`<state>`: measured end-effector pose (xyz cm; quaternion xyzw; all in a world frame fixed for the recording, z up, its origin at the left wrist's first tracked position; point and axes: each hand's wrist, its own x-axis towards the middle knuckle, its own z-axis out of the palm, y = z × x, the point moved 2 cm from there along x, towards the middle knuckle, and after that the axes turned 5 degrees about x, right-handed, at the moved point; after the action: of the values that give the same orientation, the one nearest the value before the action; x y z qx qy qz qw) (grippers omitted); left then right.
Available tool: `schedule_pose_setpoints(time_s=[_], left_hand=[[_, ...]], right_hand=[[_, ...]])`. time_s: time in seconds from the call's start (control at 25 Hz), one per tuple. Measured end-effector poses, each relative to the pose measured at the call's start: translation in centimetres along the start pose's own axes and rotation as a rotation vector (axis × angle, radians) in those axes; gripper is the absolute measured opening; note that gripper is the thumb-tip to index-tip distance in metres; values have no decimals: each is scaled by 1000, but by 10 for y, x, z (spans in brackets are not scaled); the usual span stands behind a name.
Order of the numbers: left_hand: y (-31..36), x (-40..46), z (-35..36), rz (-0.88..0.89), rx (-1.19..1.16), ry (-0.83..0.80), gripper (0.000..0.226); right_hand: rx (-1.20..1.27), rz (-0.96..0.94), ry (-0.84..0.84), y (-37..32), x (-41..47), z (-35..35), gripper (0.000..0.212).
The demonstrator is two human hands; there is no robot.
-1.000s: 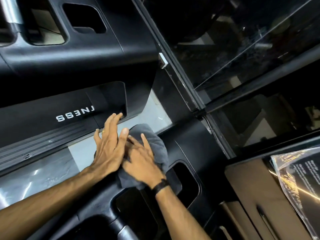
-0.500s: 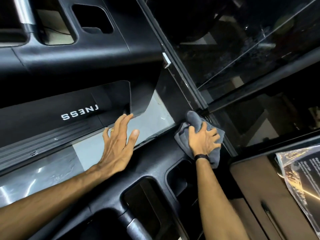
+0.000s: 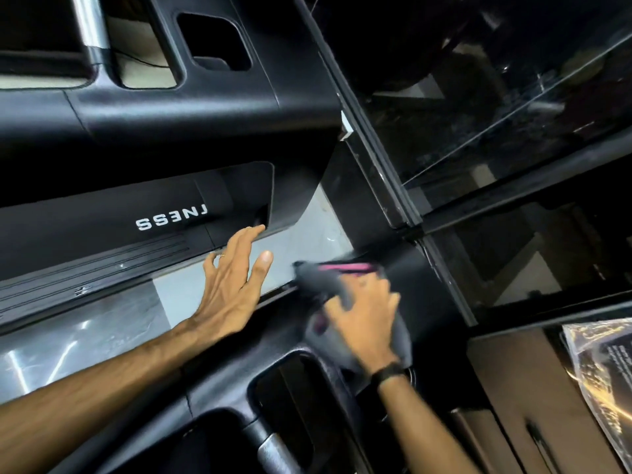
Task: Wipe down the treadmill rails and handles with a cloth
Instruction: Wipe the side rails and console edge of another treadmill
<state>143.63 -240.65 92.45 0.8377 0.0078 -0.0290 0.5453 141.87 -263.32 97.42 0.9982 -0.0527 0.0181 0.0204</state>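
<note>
Wiping is under way: right hand (image 3: 364, 313), blurred, presses the grey cloth (image 3: 321, 282) onto the black treadmill handle (image 3: 212, 391) at centre frame, fingers spread; left hand (image 3: 232, 285) rests open alongside; next likely calls for sweeping along the rail.

right hand (image 3: 364, 319) on cloth (image 3: 318, 280), left hand (image 3: 232, 285) beside it

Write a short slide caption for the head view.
Right hand wipes the treadmill handle with a grey cloth.
</note>
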Motion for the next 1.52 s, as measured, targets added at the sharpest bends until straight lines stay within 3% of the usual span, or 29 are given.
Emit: schedule_pose_setpoints(time_s=[0.08,0.12,0.28,0.48,0.6,0.76,1.0,1.16,1.52], left_hand=[[-9,-10,-8,-19,16,3,54],[-15,-15,-12,-36,31,1,54],[-35,-18,-25,-135,158,-111,45],[-31,-14,-30,-168,128,-38,21],[-24,-4,-35,-171,62,-32,31],[-20,5,-36,-188,39,-32,30],[-14,-4,-26,-82,123,-113,25],[-19,-15,-33,-146,94,-99,34],[-10,-23,-23,-141,82,-88,52]], right_hand=[[-51,294,-2,49,64,1,46],[-84,343,-29,56,86,4,47],[-277,113,-161,-1,96,22,49],[-124,-263,-387,-129,4,27,49],[79,-391,-332,-171,-49,16,42],[237,-405,-205,-152,-81,3,29],[41,-36,-89,-52,13,-2,29],[39,110,-36,-44,28,7,38],[30,-35,-28,-100,-28,6,44]])
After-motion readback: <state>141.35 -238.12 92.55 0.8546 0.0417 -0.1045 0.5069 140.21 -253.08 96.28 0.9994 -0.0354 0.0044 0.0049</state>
